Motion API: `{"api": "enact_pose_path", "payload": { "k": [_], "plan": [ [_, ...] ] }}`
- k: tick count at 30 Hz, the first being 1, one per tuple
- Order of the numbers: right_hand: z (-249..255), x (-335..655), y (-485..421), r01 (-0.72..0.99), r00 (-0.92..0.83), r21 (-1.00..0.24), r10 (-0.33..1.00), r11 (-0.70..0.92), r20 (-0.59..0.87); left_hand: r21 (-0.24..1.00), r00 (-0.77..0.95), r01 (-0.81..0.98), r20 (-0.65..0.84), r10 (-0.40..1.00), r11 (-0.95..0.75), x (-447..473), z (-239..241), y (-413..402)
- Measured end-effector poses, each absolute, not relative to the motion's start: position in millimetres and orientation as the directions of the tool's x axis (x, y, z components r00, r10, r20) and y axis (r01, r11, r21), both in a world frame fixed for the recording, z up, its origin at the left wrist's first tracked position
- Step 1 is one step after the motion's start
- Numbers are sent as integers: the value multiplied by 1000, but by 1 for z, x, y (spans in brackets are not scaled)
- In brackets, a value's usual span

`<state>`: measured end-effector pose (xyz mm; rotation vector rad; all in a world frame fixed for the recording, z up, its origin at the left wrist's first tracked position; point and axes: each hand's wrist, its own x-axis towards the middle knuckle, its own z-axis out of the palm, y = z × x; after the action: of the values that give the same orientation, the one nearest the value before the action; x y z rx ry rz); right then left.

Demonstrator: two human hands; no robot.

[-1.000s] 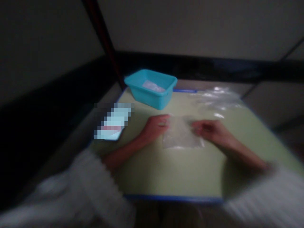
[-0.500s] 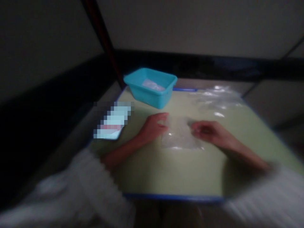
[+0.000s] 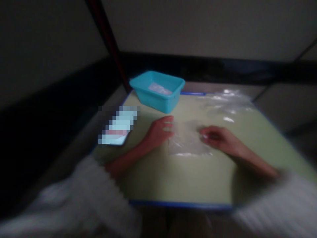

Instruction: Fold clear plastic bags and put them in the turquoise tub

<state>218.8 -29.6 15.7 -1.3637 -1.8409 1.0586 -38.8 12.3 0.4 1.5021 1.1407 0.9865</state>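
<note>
A clear plastic bag (image 3: pixel 187 143) lies on the pale table in front of me, its edges faint in the dim, blurred view. My left hand (image 3: pixel 160 130) is at the bag's left edge, fingers apart and stretched toward it, the tips at or just over the plastic. At the opposite edge, the fingers of my right hand (image 3: pixel 218 137) are curled and pinched together on the bag's upper right side. Whatever lies right between those fingertips is too smeared to see in detail.
A turquoise plastic basket (image 3: pixel 156 99) stands at the far left of the table (image 3: pixel 183 185), with a whitish packet (image 3: pixel 159 88) inside. More clear plastic bags (image 3: pixel 228 100) lie at the back right. A lit phone-like device (image 3: pixel 120 127), pixelated, is on the left.
My left hand has shifted slightly left, and its fingers have spread a little. The right hand has hardly moved. The bag looks slightly flatter.
</note>
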Motion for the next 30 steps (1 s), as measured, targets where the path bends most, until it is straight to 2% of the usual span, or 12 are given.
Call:
{"api": "enact_pose_path", "payload": {
  "k": [7, 14, 30],
  "plan": [
    [22, 219, -29, 430, -282, -892, 959, 140, 15, 966, 184, 217, 100, 978, -140, -36, -2, 11],
    [22, 217, -23, 426, -157, -896, 986, 123, 61, 949, 90, 289, 107, 990, -129, -32, -1, 22],
    [19, 218, -23, 361, -186, -924, 981, 128, 63, 997, 124, 80, -24, 992, 14, -32, 4, 17]
  ]
}}
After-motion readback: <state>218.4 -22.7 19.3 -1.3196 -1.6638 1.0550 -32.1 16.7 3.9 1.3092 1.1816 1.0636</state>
